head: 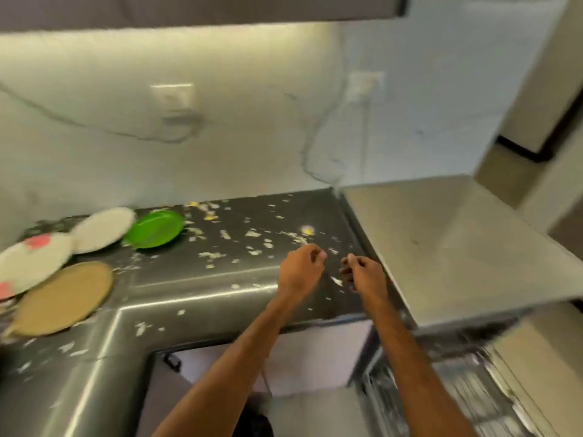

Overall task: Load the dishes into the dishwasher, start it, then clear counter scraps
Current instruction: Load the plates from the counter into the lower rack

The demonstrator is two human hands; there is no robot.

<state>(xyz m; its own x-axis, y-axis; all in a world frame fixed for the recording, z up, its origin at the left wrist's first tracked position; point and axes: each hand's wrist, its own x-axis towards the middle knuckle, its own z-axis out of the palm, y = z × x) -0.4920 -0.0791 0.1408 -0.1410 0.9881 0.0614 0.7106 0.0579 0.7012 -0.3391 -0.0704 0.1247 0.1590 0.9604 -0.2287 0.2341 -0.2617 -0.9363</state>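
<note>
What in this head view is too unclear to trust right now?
Head view, grey wire rack lower right: motion blur and bottom edge hide its contents.
White round plate with pink patches: cut by left edge.
Left hand and right hand: blurred curled fingers; grip unclear.

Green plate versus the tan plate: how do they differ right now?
The green plate is bright and glossy; the tan plate is dull and matte. The green plate sits back by the wall; the tan plate lies further left, nearer the front edge. Both rest on the counter among scraps, not yet loaded.
</note>
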